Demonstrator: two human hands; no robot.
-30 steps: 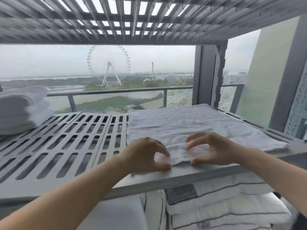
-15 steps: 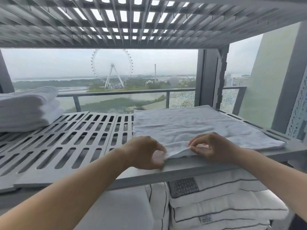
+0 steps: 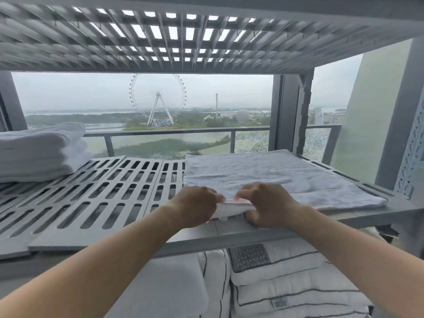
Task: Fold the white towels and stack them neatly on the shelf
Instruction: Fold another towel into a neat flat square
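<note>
A white towel (image 3: 259, 173) lies spread flat on the right half of the grey slotted shelf (image 3: 96, 198). Its near left corner is bunched up at the shelf's front edge. My left hand (image 3: 195, 206) pinches that corner from the left, and my right hand (image 3: 267, 204) grips the same edge just to the right, the two hands nearly touching. A stack of folded white towels (image 3: 39, 152) rests at the far left of the same shelf.
Another slotted shelf (image 3: 183, 37) hangs close overhead. Grey uprights (image 3: 291, 113) stand at the back right, with a perforated post (image 3: 413, 143) on the far right. White pillows with dark piping (image 3: 286, 278) fill the level below. Behind is a window with a railing.
My hands have drawn closer together on the towel's near corner and lifted it into a bunch. The view has tilted slightly up.
</note>
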